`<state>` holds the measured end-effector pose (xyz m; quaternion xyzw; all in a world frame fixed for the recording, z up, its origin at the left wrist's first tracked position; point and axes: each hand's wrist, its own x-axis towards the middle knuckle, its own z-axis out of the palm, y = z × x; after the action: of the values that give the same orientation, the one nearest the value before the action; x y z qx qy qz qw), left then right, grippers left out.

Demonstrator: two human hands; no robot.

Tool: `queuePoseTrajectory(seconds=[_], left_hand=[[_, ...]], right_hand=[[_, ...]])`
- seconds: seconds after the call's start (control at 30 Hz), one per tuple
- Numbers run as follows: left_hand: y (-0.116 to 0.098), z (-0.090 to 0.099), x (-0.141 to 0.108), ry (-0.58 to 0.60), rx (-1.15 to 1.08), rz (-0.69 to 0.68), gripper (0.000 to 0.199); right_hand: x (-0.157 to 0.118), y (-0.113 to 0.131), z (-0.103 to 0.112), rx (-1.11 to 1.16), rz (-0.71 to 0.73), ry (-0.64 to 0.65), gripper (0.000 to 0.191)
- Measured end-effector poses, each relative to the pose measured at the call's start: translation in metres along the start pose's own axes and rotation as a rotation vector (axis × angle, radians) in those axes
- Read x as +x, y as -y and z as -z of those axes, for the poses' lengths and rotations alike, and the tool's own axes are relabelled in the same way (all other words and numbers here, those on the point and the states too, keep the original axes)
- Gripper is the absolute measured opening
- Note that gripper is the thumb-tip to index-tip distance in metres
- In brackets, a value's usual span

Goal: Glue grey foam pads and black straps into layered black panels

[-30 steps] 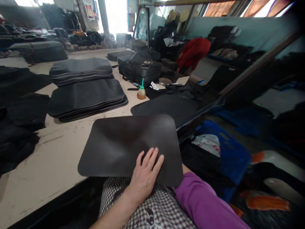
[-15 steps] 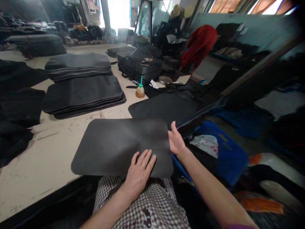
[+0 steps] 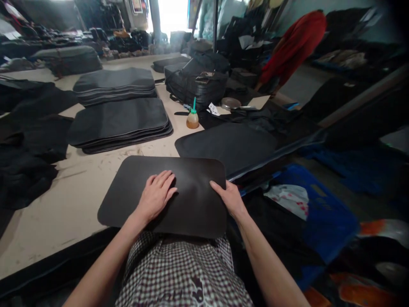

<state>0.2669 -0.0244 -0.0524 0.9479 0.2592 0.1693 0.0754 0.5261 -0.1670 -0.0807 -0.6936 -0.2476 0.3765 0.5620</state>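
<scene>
Stacked black sheets (image 3: 119,121) are seen at upper left. Near the frame's centre, a dark panel (image 3: 191,209) is touched from above by the flat, outstretched left hand (image 3: 155,196), nothing gripped; its right edge is pinched by the right hand (image 3: 232,199), fingers hidden.

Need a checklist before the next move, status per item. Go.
1. Left hand on the dark rounded-corner panel: ok, laid on its upper face, fingers pointing away from the wearer.
2. Right hand on the panel's right edge: ok, thumb over the top; how firm the grip is, cannot tell.
3. Panel's underside: cannot tell, hidden from this view.
4. Green-tipped squeeze bottle upright and apart from the panel: ok.
5. Nearer stack of dark panels squared up: not ok, edges staggered.
6. Co-worker in red away from both hands: ok, bent over farther back.
</scene>
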Motion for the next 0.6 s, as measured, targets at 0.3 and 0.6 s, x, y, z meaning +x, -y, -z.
queuePoseTrajectory(seconds=[0.3, 0.6], left_hand=[[0.019, -0.010, -0.005, 0.050, 0.163, 0.044, 0.057], [0.019, -0.008, -0.002, 0.065, 0.095, 0.075, 0.054]], right_hand=[[0.021, 0.012, 0.003, 0.002, -0.023, -0.030, 0.048], [0.017, 0.003, 0.012, 0.115, -0.075, 0.064, 0.038]])
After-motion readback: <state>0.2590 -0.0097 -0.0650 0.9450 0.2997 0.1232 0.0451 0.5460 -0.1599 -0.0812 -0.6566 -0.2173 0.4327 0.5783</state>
